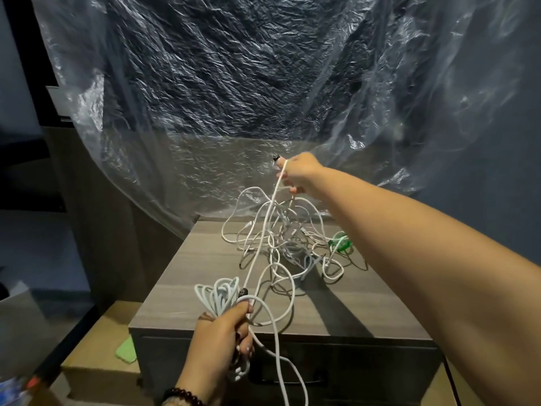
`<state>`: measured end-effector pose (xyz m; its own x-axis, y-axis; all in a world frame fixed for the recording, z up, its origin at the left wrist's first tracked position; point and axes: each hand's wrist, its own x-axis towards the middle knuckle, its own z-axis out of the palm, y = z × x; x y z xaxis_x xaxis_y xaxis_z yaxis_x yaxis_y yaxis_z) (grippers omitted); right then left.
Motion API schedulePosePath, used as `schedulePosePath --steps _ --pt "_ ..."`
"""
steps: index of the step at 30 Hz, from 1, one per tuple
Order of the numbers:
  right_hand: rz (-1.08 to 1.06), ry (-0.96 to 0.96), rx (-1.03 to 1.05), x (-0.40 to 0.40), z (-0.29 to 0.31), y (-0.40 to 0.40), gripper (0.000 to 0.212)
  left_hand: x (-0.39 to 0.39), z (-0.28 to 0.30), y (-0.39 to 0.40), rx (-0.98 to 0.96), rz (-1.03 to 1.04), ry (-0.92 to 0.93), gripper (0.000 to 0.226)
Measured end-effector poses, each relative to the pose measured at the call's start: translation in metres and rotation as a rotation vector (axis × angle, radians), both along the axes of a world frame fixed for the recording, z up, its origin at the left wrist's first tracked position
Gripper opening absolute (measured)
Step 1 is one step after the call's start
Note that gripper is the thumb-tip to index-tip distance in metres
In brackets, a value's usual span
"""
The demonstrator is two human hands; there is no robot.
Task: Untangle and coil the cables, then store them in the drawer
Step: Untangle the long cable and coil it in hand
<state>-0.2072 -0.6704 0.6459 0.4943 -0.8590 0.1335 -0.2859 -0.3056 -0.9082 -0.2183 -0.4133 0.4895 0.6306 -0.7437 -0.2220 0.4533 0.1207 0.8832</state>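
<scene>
A tangle of white and grey cables (pixel 288 238) lies on top of a wood-grain drawer unit (pixel 187 288). My left hand (pixel 225 335) grips a bundle of pale cable loops (pixel 218 295) at the unit's front edge. My right hand (pixel 298 172), raised above the back of the tangle, pinches a white cable (pixel 265 227) that runs taut down to my left hand. More white cable hangs over the dark drawer front (pixel 351 367). A green object (pixel 341 243) sits at the tangle's right side.
Crinkled clear plastic sheeting (pixel 234 83) hangs behind the unit. A cardboard box (pixel 96 358) with a green item (pixel 127 351) on it stands at the lower left. Dark furniture fills the left side.
</scene>
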Motion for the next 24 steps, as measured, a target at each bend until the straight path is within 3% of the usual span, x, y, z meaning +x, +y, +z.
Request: schedulePosePath --steps 7,9,11,13,16,20,24 --pt "-0.100 -0.175 -0.270 0.004 0.052 -0.010 0.014 0.002 0.003 0.000 -0.012 0.002 0.005 0.025" --pt "-0.104 -0.282 -0.197 0.001 0.074 -0.010 0.008 0.002 0.002 0.001 0.006 -0.006 -0.003 0.026" --pt "-0.061 -0.406 -0.009 -0.006 0.092 -0.004 0.019 0.003 0.002 0.002 0.029 -0.006 -0.010 0.025" --pt "0.009 -0.466 0.166 -0.016 0.098 0.003 0.008 0.002 0.001 0.002 0.053 0.003 -0.013 0.021" --pt "0.091 -0.273 0.353 -0.029 0.078 0.014 0.016 0.000 0.000 0.002 0.062 0.024 -0.031 0.017" --pt "0.154 0.093 0.420 -0.049 0.036 0.029 0.015 -0.002 0.004 0.002 0.052 0.034 -0.096 0.013" --pt "0.194 0.199 0.524 -0.075 -0.006 0.053 0.018 0.000 0.009 0.004 0.047 0.070 -0.133 0.022"
